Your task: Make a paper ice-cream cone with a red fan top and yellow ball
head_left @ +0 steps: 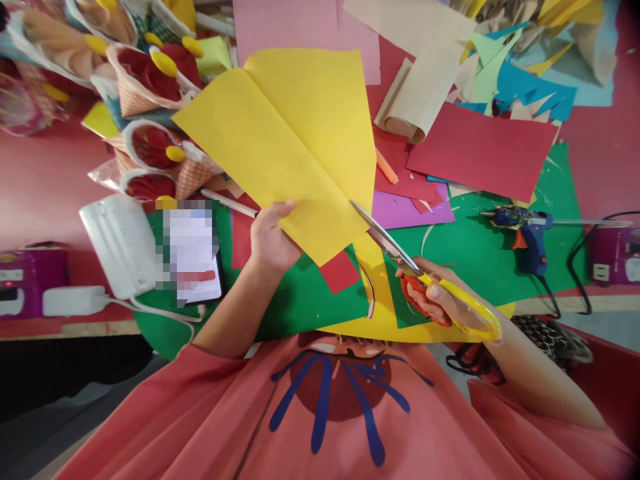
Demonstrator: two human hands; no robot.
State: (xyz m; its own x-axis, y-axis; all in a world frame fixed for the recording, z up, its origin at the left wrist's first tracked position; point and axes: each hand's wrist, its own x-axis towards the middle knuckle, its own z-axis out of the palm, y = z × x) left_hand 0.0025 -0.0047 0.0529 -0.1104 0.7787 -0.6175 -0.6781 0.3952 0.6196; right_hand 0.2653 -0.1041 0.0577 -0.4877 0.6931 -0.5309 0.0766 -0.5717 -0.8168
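Note:
A large sheet of yellow paper (300,140) with a crease across it is held up over the table. My left hand (275,237) pinches its lower left edge, thumb on top and fingers hidden beneath. In my right hand (433,293) is a pair of scissors (387,243) with one yellow and one red handle. Their tip meets the sheet's lower right part, near the crease. Under the sheet lie a small red paper piece (341,272) and a yellow strip (381,283).
Paper cones (150,143) with yellow dots crowd the upper left. A phone (193,253) lies beside a white power device (117,243). A blue glue gun (530,233) rests on green paper (457,257) at right. Red paper (483,150) and coloured scraps (530,80) fill the upper right.

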